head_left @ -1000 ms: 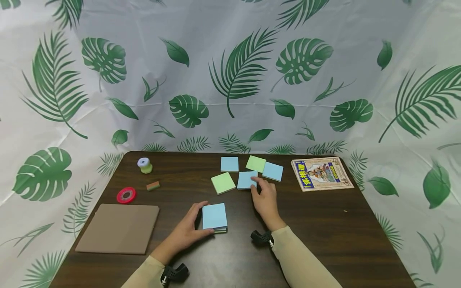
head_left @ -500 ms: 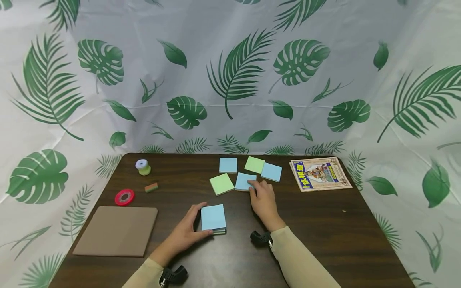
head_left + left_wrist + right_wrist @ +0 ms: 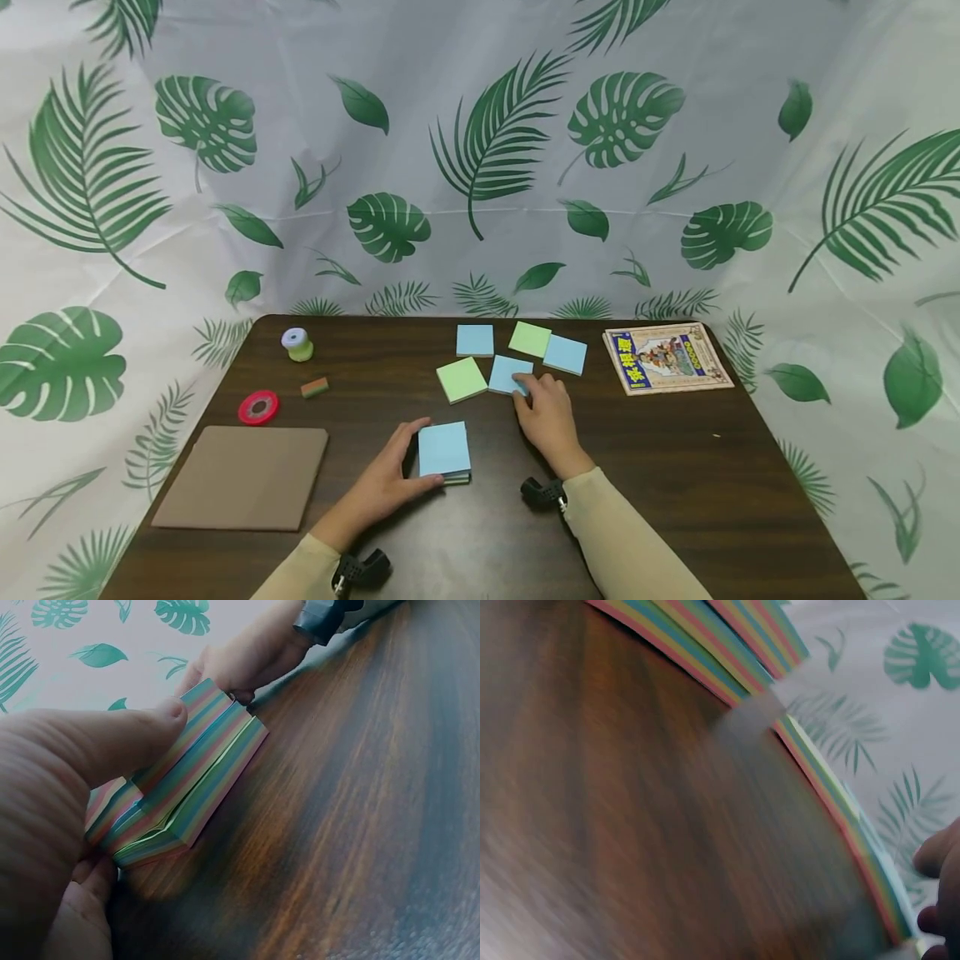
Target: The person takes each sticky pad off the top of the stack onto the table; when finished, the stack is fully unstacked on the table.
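Dark wooden table (image 3: 675, 467) with a smooth, faintly glossy grain. Matt paper sticky-note pad (image 3: 445, 450), its stacked edges rainbow-striped. Loose matt paper notes (image 3: 465, 380) farther off. Glossy printed booklet (image 3: 666, 358) far right. Matt brown board (image 3: 242, 477) near left.

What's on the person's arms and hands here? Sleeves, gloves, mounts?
Both arms wear long beige sleeves down to the wrists. The left hand and right hand are bare, no gloves. A small black camera mount sits at the right wrist, and a similar black mount at the left wrist. No cables or markings visible.
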`<state>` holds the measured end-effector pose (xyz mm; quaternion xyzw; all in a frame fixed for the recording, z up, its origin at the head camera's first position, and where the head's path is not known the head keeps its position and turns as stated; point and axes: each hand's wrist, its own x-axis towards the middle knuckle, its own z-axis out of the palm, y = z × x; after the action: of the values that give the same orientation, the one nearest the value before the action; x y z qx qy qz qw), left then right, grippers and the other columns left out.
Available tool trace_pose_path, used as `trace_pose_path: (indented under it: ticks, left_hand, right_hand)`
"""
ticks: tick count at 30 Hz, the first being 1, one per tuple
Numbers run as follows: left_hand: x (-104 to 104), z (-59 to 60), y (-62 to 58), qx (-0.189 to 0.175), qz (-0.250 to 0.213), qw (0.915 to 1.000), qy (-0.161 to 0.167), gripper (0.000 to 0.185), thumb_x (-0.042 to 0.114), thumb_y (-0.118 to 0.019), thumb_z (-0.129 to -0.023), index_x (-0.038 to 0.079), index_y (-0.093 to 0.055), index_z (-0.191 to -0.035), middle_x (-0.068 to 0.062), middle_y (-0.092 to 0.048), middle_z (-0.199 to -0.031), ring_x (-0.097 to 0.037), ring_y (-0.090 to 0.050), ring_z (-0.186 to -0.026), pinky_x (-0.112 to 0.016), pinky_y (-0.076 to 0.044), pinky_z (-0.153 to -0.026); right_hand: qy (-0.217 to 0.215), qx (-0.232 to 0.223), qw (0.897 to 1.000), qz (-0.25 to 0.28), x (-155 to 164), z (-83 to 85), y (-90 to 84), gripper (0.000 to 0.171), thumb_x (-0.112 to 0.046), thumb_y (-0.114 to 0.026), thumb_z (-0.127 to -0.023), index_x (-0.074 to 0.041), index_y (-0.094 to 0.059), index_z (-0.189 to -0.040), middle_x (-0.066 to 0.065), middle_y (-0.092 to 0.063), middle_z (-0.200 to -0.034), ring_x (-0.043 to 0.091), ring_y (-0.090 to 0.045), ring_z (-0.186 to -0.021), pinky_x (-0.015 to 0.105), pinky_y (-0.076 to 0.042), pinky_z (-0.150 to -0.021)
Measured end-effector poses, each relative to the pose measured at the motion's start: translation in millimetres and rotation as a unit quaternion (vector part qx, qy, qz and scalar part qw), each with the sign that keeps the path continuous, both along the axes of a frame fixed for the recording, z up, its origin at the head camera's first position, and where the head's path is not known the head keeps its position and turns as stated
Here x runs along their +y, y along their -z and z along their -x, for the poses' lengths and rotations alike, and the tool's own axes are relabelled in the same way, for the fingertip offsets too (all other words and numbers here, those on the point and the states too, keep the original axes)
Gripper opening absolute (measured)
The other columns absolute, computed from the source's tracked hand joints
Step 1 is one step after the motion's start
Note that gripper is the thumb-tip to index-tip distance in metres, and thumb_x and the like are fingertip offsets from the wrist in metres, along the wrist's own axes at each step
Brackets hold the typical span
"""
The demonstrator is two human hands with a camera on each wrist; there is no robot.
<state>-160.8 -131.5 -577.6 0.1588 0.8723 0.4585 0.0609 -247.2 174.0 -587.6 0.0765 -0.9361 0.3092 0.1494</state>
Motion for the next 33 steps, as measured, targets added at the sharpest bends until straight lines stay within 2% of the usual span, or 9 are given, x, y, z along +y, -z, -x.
trace_pose_path:
  ticks: [5, 9, 13, 17, 21, 27, 30, 33]
  left_hand:
    - [0.7, 0.5, 1.0, 0.014, 0.009, 0.9999, 0.002, 0.096, 0.04, -0.093, -0.088, 0.018, -0.042, -0.166, 0.0, -0.055, -0.148, -0.019, -0.055, -0.131, -0.049, -0.047, -0.113]
    - [0.8, 0.5, 2.9, 0.018, 0.007, 0.9998, 0.004, 0.095, 0.039, -0.093, -0.088, 0.017, -0.042, -0.165, 0.0, -0.055, -0.149, -0.019, -0.055, -0.133, -0.048, -0.047, -0.114]
    - [0.4, 0.9, 2.0, 0.02, 0.001, 0.9998, 0.008, 0.095, 0.04, -0.093, -0.089, 0.015, -0.042, -0.165, -0.001, -0.056, -0.149, -0.019, -0.055, -0.133, -0.047, -0.047, -0.113]
    - [-0.1, 1.8, 0.2, 0.019, -0.003, 0.9998, 0.012, 0.096, 0.038, -0.093, -0.089, 0.015, -0.041, -0.166, -0.002, -0.055, -0.152, -0.019, -0.055, -0.134, -0.046, -0.046, -0.114]
    - [-0.7, 2.6, -1.1, 0.01, -0.005, 0.9998, 0.014, 0.096, 0.038, -0.092, -0.09, 0.016, -0.04, -0.167, -0.002, -0.052, -0.156, -0.019, -0.052, -0.137, -0.048, -0.045, -0.116]
    - [-1.3, 2.5, -1.3, 0.006, -0.014, 0.9997, 0.021, 0.094, 0.04, -0.09, -0.092, 0.015, -0.039, -0.167, -0.004, -0.052, -0.156, -0.023, -0.052, -0.141, -0.054, -0.044, -0.116]
    - [-1.3, 2.0, -1.4, 0.006, -0.017, 0.9996, 0.023, 0.093, 0.039, -0.089, -0.093, 0.015, -0.038, -0.167, -0.006, -0.052, -0.156, -0.024, -0.052, -0.141, -0.056, -0.044, -0.115]
    - [-1.5, 1.7, -1.2, 0.006, -0.018, 0.9995, 0.023, 0.093, 0.038, -0.089, -0.093, 0.015, -0.038, -0.167, -0.005, -0.052, -0.156, -0.024, -0.052, -0.14, -0.056, -0.044, -0.116]
  right_hand:
    - [-0.032, 0.012, 0.999, 0.027, -9.0, -8.0, -5.0, 0.033, -0.023, -0.068, -0.11, -0.018, -0.072, -0.142, 0.003, -0.052, -0.094, 0.019, -0.041, -0.084, 0.036, -0.039, -0.074]
    - [-0.065, 0.009, 0.995, 0.075, -15.9, -14.2, -6.8, 0.032, -0.024, -0.066, -0.111, -0.017, -0.072, -0.142, -0.001, -0.051, -0.092, 0.014, -0.043, -0.077, 0.033, -0.041, -0.072]
    - [-0.112, -0.02, 0.982, 0.154, -22.5, -21.7, -7.4, 0.031, -0.024, -0.068, -0.11, -0.016, -0.072, -0.14, -0.004, -0.056, -0.086, 0.01, -0.046, -0.07, 0.028, -0.043, -0.068]
    - [-0.171, -0.086, 0.963, 0.189, -32.5, -34.7, -6.5, 0.041, -0.037, -0.072, -0.108, -0.018, -0.068, -0.144, -0.005, -0.06, -0.085, 0.007, -0.048, -0.066, 0.025, -0.044, -0.063]
    - [-0.22, -0.125, 0.951, 0.176, -40.4, -45.2, -8.6, 0.063, -0.048, -0.078, -0.101, -0.018, -0.06, -0.154, -0.003, -0.06, -0.087, 0.007, -0.048, -0.065, 0.024, -0.044, -0.061]
    - [-0.252, -0.148, 0.946, 0.14, -42.7, -48.5, -10.4, 0.086, -0.049, -0.087, -0.092, -0.019, -0.049, -0.163, -0.002, -0.058, -0.094, 0.004, -0.046, -0.067, 0.023, -0.043, -0.062]
    - [-0.269, -0.152, 0.945, 0.107, -42.0, -48.6, -10.5, 0.094, -0.051, -0.089, -0.089, -0.019, -0.045, -0.166, -0.006, -0.059, -0.098, 0.003, -0.046, -0.069, 0.021, -0.042, -0.062]
    - [-0.281, -0.148, 0.945, 0.079, -41.8, -48.7, -10.2, 0.094, -0.054, -0.087, -0.09, -0.017, -0.045, -0.165, -0.011, -0.061, -0.098, 0.001, -0.048, -0.068, 0.02, -0.042, -0.061]
